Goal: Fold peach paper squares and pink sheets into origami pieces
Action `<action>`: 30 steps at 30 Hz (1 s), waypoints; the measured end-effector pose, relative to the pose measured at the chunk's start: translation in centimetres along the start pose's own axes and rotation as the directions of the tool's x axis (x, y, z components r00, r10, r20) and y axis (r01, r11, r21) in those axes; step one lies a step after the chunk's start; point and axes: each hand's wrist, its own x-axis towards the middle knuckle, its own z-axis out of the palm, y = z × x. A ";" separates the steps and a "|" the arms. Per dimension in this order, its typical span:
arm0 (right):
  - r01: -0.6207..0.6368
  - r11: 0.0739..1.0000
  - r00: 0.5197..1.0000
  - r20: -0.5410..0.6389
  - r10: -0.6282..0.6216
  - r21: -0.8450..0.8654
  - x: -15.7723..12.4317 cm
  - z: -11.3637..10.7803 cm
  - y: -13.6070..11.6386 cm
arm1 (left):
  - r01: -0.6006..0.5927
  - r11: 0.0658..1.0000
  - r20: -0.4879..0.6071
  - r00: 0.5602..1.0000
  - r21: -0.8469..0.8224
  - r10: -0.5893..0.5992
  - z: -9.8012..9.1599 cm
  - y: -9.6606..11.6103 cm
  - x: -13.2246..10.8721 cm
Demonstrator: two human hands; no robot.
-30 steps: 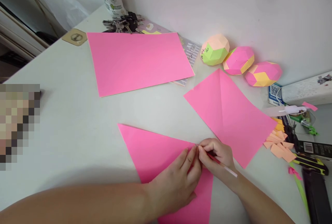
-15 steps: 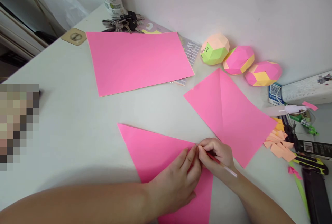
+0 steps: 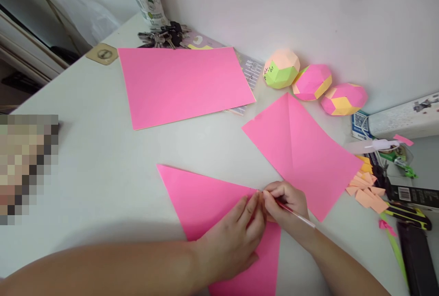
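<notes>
The step in hand seems to be the fine work at the right corner of the folded pink triangle [image 3: 202, 195], where both hands meet. To do it well, I think the left hand [image 3: 233, 236] must press the paper flat so the layers do not slip. The right hand [image 3: 286, 202] should guide the thin stick [image 3: 297, 215] lightly and exactly on the corner, otherwise the tip can wrinkle.

The left hand lies palm down on the triangle, with its fingers together and stretched toward the corner. The right hand is closed around the stick in a pen grip, and its fingertips touch those of the left hand. A creased pink square [image 3: 302, 154] lies just beyond the right hand.
</notes>
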 end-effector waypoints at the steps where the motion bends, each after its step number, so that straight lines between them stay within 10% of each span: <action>1: -0.013 0.999 1.000 -0.020 0.014 0.034 0.0 0.0 0.0 | 0.000 1.000 -0.001 1.000 -0.001 0.000 0.0 0.0 0.0; 12: 0.224 0.974 0.912 -0.345 -0.221 -0.031 0.9 -0.3 1.3 | -0.023 1.000 -0.032 0.999 0.011 0.023 0.3 0.2 -0.3; 30: 0.278 0.836 0.935 -0.066 -0.348 -0.473 -3.4 -2.4 0.7 | 0.066 0.961 -0.126 0.987 -0.270 -0.103 0.7 -0.2 -0.3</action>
